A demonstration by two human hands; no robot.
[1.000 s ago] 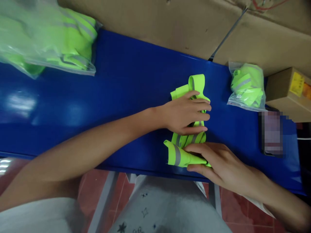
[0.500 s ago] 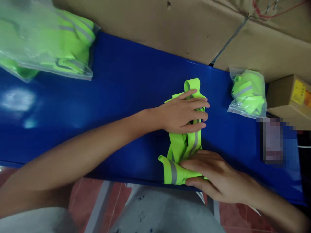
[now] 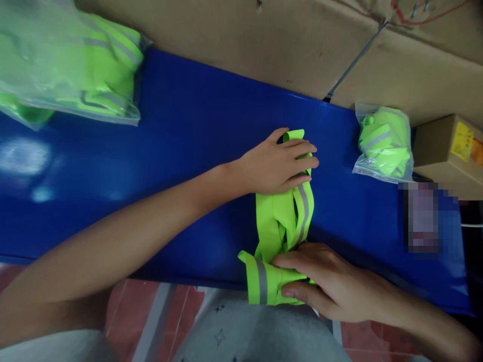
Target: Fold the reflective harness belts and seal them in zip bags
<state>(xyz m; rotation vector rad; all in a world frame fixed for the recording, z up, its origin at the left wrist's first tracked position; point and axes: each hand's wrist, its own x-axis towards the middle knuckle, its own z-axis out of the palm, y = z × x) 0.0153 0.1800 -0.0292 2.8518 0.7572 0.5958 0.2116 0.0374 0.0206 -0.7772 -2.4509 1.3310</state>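
A fluorescent yellow-green strap garment with grey reflective stripes, like a safety vest (image 3: pixel 269 218), lies bunched lengthwise on the blue table. My left hand (image 3: pixel 277 161) rests flat across its far end, palm down and fingers spread; a loop of the band pokes out beyond the fingers. At the near end my right hand (image 3: pixel 326 281) pinches the folded part between thumb and fingers. One wide striped end juts left from that grip, just over the table's front edge. The inside of the right hand's grip is hidden.
Clear plastic bags of similar garments (image 3: pixel 109 65) lie at the far left. A smaller bagged one (image 3: pixel 387 143) sits at the right, beside a small cardboard box (image 3: pixel 449 156). Large cartons (image 3: pixel 234 40) line the back of the blue table (image 3: pixel 196 115). A blurred-out object (image 3: pixel 422 216) lies at right.
My right hand has drawn the near end of the vest slightly toward me and left, past the table edge. My left hand has shifted a little up and left, fingers still spread.
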